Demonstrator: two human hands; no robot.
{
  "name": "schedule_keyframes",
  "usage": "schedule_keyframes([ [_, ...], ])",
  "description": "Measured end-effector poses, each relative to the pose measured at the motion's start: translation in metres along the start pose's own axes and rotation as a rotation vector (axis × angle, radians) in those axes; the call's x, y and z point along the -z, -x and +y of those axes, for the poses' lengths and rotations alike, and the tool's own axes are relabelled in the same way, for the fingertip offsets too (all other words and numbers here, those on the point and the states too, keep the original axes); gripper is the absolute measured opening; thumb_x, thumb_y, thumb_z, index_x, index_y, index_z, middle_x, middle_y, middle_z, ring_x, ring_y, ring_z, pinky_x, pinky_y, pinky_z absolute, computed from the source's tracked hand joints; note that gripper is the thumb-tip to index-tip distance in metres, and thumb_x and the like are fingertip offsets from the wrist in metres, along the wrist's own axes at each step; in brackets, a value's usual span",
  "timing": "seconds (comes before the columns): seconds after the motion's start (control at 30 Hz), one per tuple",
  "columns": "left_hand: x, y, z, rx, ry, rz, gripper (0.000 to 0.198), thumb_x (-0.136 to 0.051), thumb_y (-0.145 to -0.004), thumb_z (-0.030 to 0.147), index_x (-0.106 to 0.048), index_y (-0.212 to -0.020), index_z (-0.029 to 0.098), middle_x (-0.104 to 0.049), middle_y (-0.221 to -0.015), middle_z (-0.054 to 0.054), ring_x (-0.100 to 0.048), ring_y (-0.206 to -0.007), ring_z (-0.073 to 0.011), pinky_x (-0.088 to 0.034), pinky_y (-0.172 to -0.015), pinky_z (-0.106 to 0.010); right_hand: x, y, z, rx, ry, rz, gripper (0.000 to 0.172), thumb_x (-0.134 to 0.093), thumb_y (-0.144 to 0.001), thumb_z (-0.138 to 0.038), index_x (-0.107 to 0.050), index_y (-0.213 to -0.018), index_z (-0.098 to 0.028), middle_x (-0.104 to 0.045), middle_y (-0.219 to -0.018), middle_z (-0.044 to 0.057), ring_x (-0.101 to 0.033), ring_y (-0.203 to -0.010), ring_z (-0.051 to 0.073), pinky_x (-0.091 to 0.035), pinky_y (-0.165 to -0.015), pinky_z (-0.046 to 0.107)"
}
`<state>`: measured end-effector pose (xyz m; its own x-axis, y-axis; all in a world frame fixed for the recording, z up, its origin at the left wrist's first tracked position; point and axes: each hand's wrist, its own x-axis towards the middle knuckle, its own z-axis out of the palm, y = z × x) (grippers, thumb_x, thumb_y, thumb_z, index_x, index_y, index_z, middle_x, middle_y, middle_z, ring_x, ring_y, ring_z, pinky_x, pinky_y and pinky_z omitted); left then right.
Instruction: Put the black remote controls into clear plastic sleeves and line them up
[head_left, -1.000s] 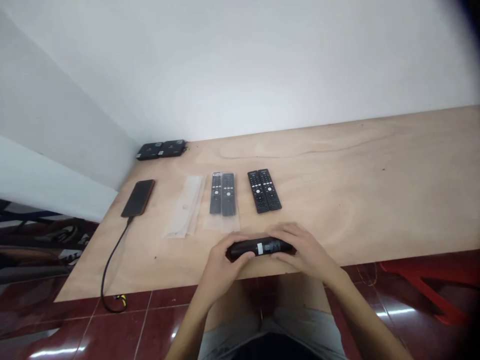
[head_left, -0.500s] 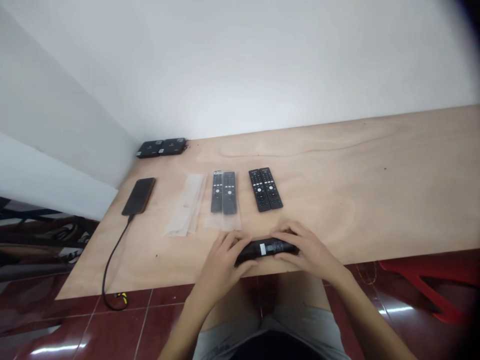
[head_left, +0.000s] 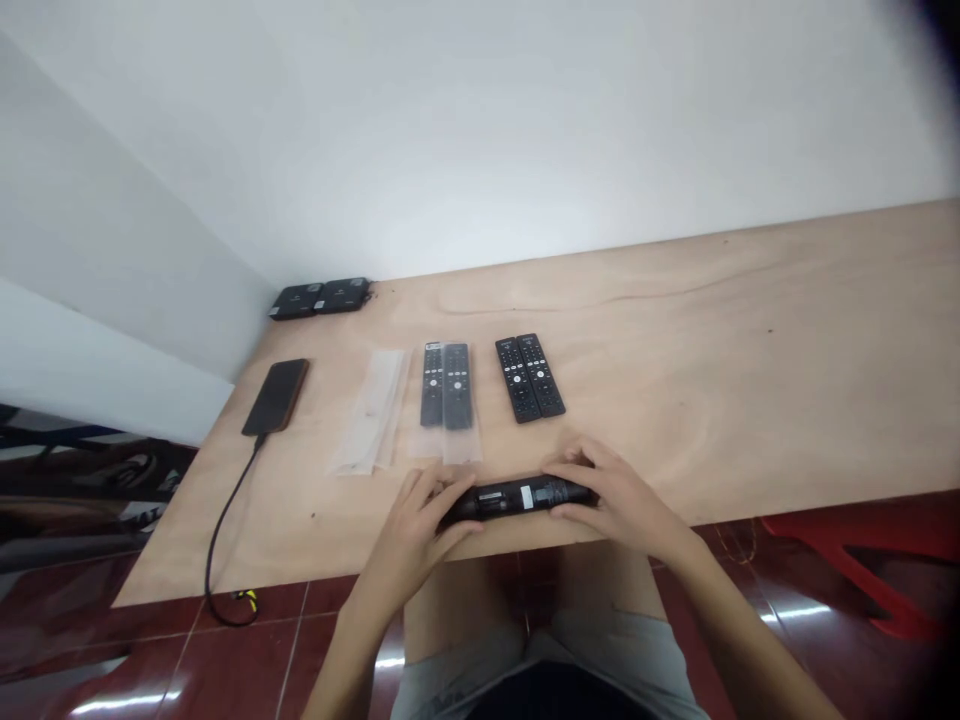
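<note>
A black remote control (head_left: pixel 536 494) is held back side up, lengthwise across the table's near edge, with a small white label on its back. My right hand (head_left: pixel 607 500) grips its right end between thumb and fingers. At the other end my left hand (head_left: pixel 424 520) is closed on the black battery cover (head_left: pixel 459 508), which is slid leftward. Between cover and label the battery compartment (head_left: pixel 492 498) shows; its contents are too small to make out. Past the hands lie two bare remotes (head_left: pixel 529 378) side by side and two remotes (head_left: pixel 448 386) at least partly in clear plastic sleeves.
Flat plastic sleeves (head_left: pixel 373 412) lie left of the sleeved remotes. A phone (head_left: pixel 276 397) with a black cable (head_left: pixel 225 515) hanging over the edge lies further left. Two black boxes (head_left: pixel 319 298) stand by the wall. A red chair (head_left: pixel 862 560) is below the table at right.
My left hand has moved left, drawing the battery cover along and exposing the battery compartment. My right hand has stayed on the remote's right end.
</note>
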<state>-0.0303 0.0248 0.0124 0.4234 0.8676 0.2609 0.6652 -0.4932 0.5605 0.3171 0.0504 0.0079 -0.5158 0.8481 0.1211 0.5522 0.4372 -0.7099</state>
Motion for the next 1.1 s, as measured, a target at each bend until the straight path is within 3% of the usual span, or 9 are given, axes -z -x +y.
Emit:
schedule_keyframes([
  [0.17, 0.004, 0.002, 0.003, 0.078, 0.177, -0.028, 0.047, -0.076, -0.103, 0.034, -0.065, -0.149, 0.035, -0.065, -0.136, -0.009, -0.067, -0.127, -0.0281, -0.059, -0.111, -0.045, 0.001, -0.001, -0.002, -0.004, 0.001, -0.009, 0.046, -0.080, -0.101, -0.039, -0.071, -0.145, -0.035, -0.062, -0.125, 0.009, -0.065, -0.118, 0.032, -0.059, -0.105, 0.048],
  [0.43, 0.013, 0.008, -0.002, 0.153, 0.315, -0.053, 0.048, -0.073, -0.104, 0.032, -0.065, -0.152, 0.037, -0.065, -0.144, -0.010, -0.065, -0.135, -0.0309, -0.056, -0.117, -0.052, 0.001, 0.000, 0.001, 0.000, -0.003, -0.015, 0.048, -0.079, -0.101, -0.042, -0.069, -0.147, -0.036, -0.063, -0.128, 0.010, -0.064, -0.119, 0.032, -0.058, -0.107, 0.052],
  [0.73, -0.021, -0.013, 0.021, -0.031, 0.131, 0.083, 0.044, -0.083, -0.098, 0.033, -0.071, -0.140, 0.031, -0.069, -0.124, -0.010, -0.067, -0.116, -0.0292, -0.061, -0.100, -0.048, 0.001, 0.000, 0.000, 0.018, 0.010, 0.008, 0.048, -0.080, -0.100, -0.042, -0.071, -0.147, -0.037, -0.065, -0.125, 0.010, -0.065, -0.117, 0.033, -0.060, -0.104, 0.052],
  [0.93, -0.033, -0.018, 0.022, -0.068, 0.133, 0.049, 0.042, -0.079, -0.101, 0.026, -0.068, -0.141, 0.029, -0.067, -0.122, -0.010, -0.064, -0.116, -0.0280, -0.059, -0.100, -0.048, 0.002, -0.002, -0.003, 0.032, 0.037, -0.020, 0.045, -0.080, -0.100, -0.046, -0.072, -0.143, -0.035, -0.065, -0.126, 0.010, -0.064, -0.117, 0.033, -0.059, -0.102, 0.050],
  [1.1, -0.034, -0.021, 0.026, -0.037, 0.150, 0.035, 0.040, -0.076, -0.103, 0.028, -0.069, -0.142, 0.030, -0.067, -0.124, -0.011, -0.065, -0.119, -0.0296, -0.059, -0.101, -0.051, 0.001, -0.002, -0.003, 0.055, 0.019, 0.023, 0.048, -0.078, -0.102, -0.040, -0.069, -0.148, -0.035, -0.067, -0.133, 0.011, -0.065, -0.123, 0.034, -0.058, -0.107, 0.052],
])
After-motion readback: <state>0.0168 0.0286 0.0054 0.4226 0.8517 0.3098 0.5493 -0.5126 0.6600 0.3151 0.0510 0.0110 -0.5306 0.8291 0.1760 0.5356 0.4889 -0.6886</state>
